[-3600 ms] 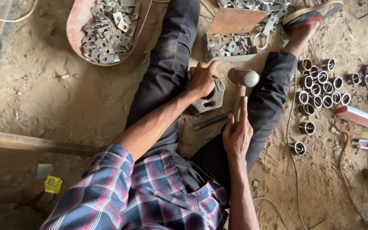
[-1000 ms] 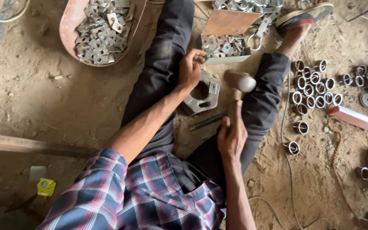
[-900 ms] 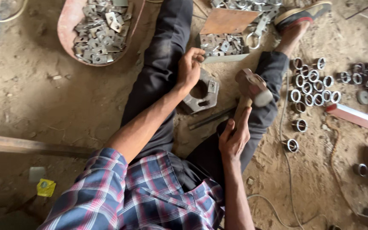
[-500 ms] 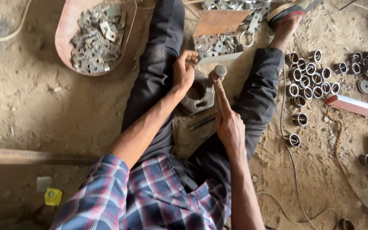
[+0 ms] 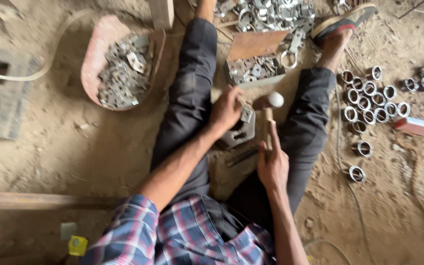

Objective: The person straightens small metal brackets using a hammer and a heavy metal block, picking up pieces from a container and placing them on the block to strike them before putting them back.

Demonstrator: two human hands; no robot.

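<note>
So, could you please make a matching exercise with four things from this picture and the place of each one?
Things:
1. wooden-handled hammer
2. shiny metal rings
3. reddish oval pan of grey metal pieces
4. grey metal block

Places:
A. between the legs, under the left hand
B. on the ground beyond the right leg
C. in the right hand
D. beyond the left leg

Pairs: 1-C, 2-B, 3-D, 4-A

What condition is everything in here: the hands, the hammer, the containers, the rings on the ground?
Left hand: closed on a small metal piece set on the metal block.
Right hand: gripping the hammer, head raised.
Pink basin: part filled with metal pieces.
Metal tray: holds metal pieces.
Metal rings: loose on the dirt, clustered.
</note>
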